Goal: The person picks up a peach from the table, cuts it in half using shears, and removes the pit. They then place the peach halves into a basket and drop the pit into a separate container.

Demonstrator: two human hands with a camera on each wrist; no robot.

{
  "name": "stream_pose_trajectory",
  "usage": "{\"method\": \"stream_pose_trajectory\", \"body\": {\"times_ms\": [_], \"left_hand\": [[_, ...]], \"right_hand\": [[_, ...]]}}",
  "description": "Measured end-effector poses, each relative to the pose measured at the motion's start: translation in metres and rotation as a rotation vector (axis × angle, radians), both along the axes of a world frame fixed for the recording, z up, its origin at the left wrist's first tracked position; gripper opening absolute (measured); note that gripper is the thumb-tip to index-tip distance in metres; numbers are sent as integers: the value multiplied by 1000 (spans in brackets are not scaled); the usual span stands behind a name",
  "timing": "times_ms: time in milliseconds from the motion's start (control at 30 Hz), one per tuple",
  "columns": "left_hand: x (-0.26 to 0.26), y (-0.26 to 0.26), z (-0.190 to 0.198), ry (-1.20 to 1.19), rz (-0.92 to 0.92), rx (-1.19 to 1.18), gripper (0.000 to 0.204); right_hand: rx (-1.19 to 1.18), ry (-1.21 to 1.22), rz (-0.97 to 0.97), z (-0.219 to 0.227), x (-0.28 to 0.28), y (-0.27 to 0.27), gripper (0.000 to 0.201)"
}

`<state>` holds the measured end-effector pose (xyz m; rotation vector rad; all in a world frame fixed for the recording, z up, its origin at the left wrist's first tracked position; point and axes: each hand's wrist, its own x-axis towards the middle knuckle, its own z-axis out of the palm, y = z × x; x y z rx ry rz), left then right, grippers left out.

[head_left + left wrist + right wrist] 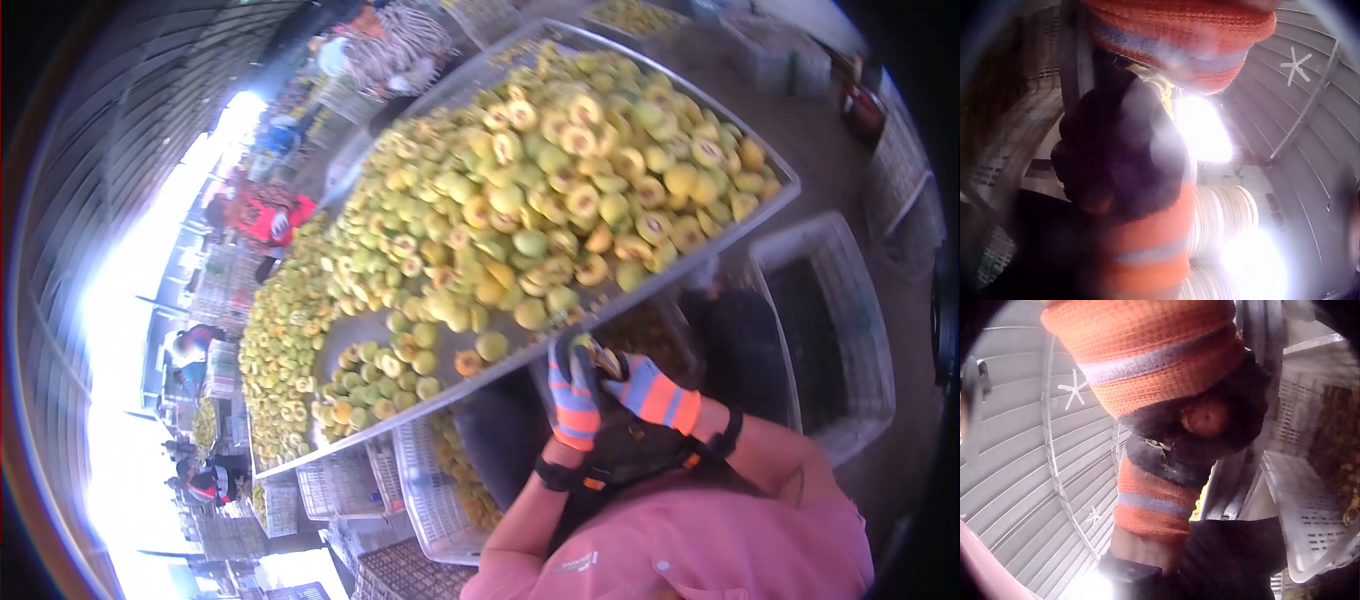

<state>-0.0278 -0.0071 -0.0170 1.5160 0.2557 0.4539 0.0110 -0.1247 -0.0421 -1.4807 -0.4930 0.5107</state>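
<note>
Both hands meet at the near rim of a metal-edged table [690, 262] heaped with green-yellow peaches [530, 190], many of them cut open with brown centres. My left hand [574, 402] and right hand [652, 392] wear orange and grey striped gloves with dark palms. Their fingers curl towards each other around a small cut peach [606, 362], largely covered by the gloves. A sliver of yellow-green flesh shows between the gloves in the right wrist view. In the left wrist view the right hand [1125, 150] appears curled, its dark palm side facing the camera.
White plastic crates stand below the table: one crate [430, 500] with fruit at left, another crate [850, 330] at right. Across the table a person in a striped top [395, 45] works, and a person in red [270, 212] is further along. Stacked crates [225, 285] line the far side.
</note>
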Motion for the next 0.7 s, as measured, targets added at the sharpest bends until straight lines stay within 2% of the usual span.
{"method": "stream_pose_trajectory", "body": {"times_ms": [33,100,233,333,467,633,700], "left_hand": [[2,-1,-1,-13,8,-40,32],[2,-1,-8,-3,30,-149,30],[4,-8,-12,-40,98,-140,30],[4,-9,-6,-76,121,-128,30],[6,-4,-18,-83,152,-138,31],[3,-9,-9,-67,152,-67,31],[2,-10,-9,-66,144,-69,31]], "right_hand": [[-33,66,24,-3,0,1,29],[-41,52,23,-8,0,6,30],[-44,44,41,-6,0,4,31],[130,347,4,-7,-5,8,32],[133,229,7,-8,-4,6,32],[39,238,44,-12,-2,5,30],[10,157,33,-15,-1,5,28]]}}
